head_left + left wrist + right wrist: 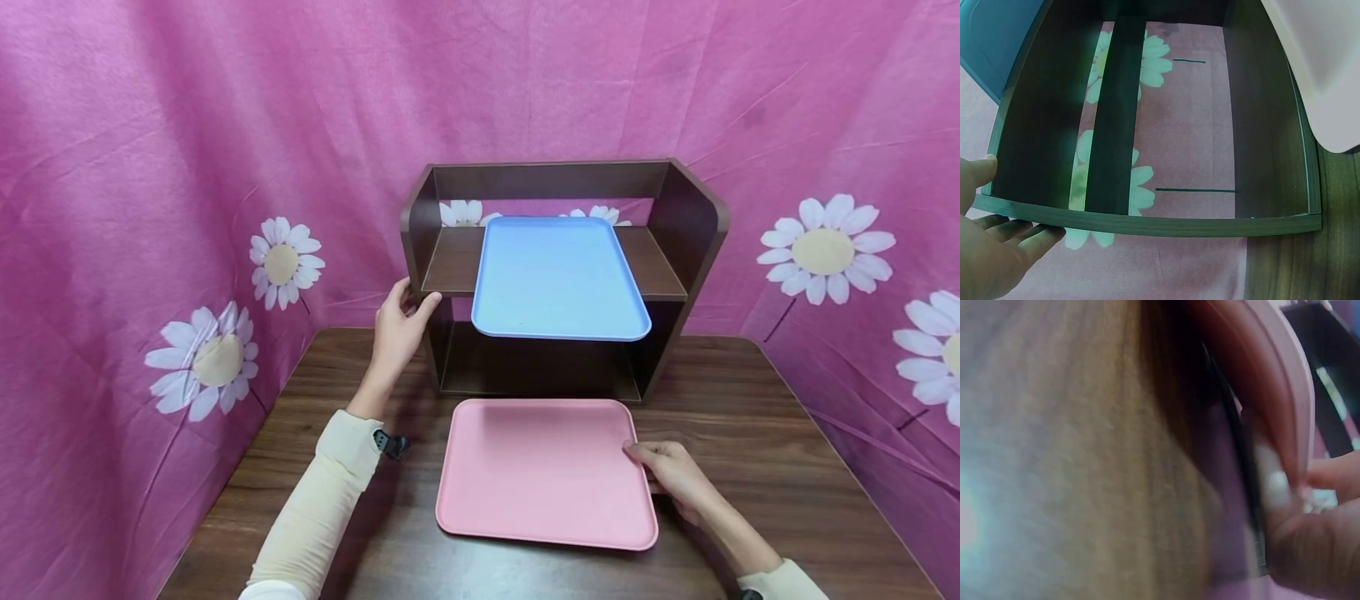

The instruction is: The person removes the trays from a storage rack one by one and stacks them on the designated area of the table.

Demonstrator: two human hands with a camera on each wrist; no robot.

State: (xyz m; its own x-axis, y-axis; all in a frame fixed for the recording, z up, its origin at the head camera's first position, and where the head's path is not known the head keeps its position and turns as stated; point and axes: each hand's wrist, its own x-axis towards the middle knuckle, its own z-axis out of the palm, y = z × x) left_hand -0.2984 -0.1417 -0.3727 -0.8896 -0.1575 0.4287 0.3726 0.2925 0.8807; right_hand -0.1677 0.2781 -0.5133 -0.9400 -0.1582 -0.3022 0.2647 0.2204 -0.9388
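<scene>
A pink tray [540, 475] lies flat on the wooden table in front of me. My right hand [671, 471] pinches its right rim; in the right wrist view, my fingers [1316, 544] curl under the pink rim [1272, 369]. A blue tray [558, 279] rests on the upper board of a dark brown shelf unit [693, 225] and juts out over its front edge. My left hand [399, 325] holds the unit's left side panel, thumb on the inside and fingers outside. In the left wrist view, the same hand [991, 250] clasps the panel's edge [1147, 225].
The dark wooden table [787, 433] has bare stretches to the left and right of the pink tray. The shelf unit's lower compartment [540, 367] holds nothing. Pink cloth with white daisies [825, 250] closes in the back and both sides.
</scene>
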